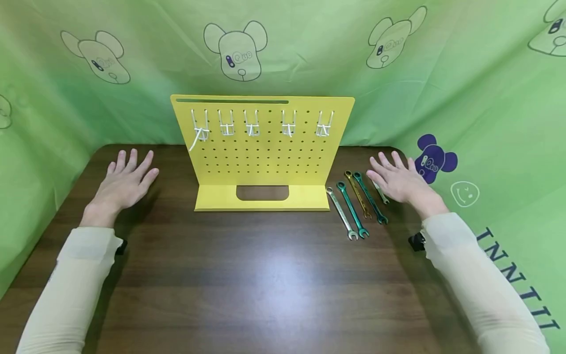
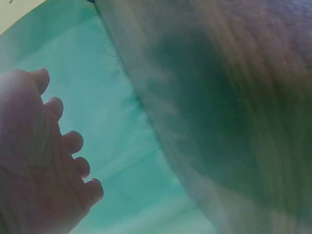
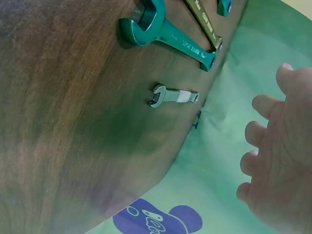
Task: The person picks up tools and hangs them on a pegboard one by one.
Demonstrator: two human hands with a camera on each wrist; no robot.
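My left hand [image 1: 122,186] hovers over the table's left side with its fingers spread, holding nothing. On the other side, my right hand [image 1: 399,183] is held out flat above a small silver wrench [image 1: 381,193], partly covering it in the head view. Left of that wrench lie a long green wrench [image 1: 370,198], a gold wrench [image 1: 358,195], a teal wrench [image 1: 352,209] and a silver wrench [image 1: 342,214], roughly side by side. In the right wrist view the small wrench [image 3: 174,96] lies on the wood, apart from my fingers.
A yellow pegboard [image 1: 261,179] stands at the back centre, with several white hooks [image 1: 252,129] in a row near its top. The dark wooden table [image 1: 230,275] carries everything. A green printed curtain [image 1: 309,49] hangs behind and along both sides.
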